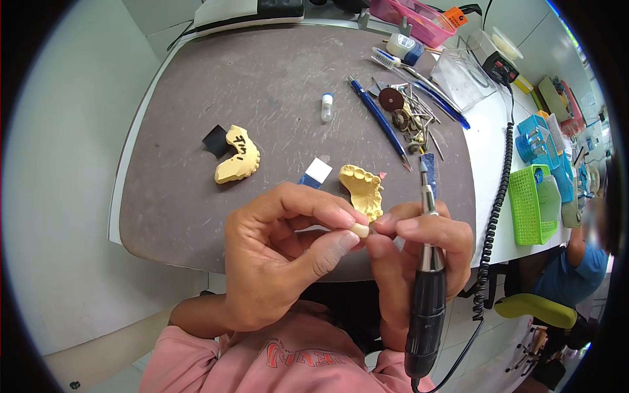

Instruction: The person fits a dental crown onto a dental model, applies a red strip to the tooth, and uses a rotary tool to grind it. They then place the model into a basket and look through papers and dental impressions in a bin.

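Observation:
My left hand pinches a small tooth-coloured dental crown between thumb and fingertips. A black and silver rotary handpiece rests in my right hand, with its grey pointed bit aimed up and away. The thumb and index finger of that hand come together right beside the crown. Just beyond my fingertips lies a yellow plaster dental model with teeth. Farther left is a second plaster model, marked in black writing, against a black square.
A small capped vial and a blue mechanical pencil lie on the brown mat. Several burs and discs are heaped at right. The handpiece's coiled cord runs past green baskets. Another person sits at far right.

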A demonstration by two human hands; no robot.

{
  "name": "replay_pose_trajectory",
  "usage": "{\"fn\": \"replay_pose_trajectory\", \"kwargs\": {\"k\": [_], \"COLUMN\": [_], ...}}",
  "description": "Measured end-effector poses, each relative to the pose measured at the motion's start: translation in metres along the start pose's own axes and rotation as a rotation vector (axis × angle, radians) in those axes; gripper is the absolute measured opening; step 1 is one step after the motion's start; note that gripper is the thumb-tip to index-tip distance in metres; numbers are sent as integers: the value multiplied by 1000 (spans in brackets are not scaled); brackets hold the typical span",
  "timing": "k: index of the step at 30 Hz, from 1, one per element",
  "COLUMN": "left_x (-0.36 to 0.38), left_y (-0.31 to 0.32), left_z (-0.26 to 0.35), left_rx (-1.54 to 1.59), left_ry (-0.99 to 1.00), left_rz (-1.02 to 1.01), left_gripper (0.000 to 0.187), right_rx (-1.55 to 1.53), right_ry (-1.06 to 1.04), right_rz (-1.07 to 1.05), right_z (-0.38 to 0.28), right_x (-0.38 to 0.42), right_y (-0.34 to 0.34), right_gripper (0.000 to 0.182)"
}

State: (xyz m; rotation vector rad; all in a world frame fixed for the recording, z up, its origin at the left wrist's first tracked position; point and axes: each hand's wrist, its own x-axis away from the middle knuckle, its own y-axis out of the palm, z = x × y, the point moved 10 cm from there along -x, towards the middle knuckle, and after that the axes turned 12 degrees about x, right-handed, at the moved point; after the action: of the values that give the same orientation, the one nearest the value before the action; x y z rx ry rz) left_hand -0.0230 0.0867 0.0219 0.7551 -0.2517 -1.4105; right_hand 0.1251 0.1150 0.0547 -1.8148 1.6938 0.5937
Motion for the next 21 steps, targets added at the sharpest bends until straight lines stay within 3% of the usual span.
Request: {"fn": "replay_pose_trajectory", "kwargs": {"k": [2,4,5,9,12,13,16,21], "left_x": [1,1,2,3,2,2,3,2], "left_y": [-6,-5,-5,-6,-6,-6,-8,-8], "left_z": [-1,0,-1,-2,-1,0,-1,-1], "left_rx": [-22,-23,-16,0,-7,3,47,8], "left_ry": [-34,-28,-23,-18,-1,2,13,3], "left_rz": [109,100,97,108,100,110,92,114], "left_gripper": [15,16,16,16,17,17,17,20], "right_rx": [0,-108,-35,39,29,-62,-180,-111], "right_ry": [13,10,-48,-111,-62,53,40,8], "right_rz": [31,40,43,-25,-38,22,46,52], "right_z": [1,4,2,-10,-13,-8,-5,-6], "right_x": [2,3,4,8,9,12,14,17], "right_y": [-6,-13,-15,-14,-7,-7,-4,-5], "right_gripper": [32,30,38,33,33,33,35,38]}}
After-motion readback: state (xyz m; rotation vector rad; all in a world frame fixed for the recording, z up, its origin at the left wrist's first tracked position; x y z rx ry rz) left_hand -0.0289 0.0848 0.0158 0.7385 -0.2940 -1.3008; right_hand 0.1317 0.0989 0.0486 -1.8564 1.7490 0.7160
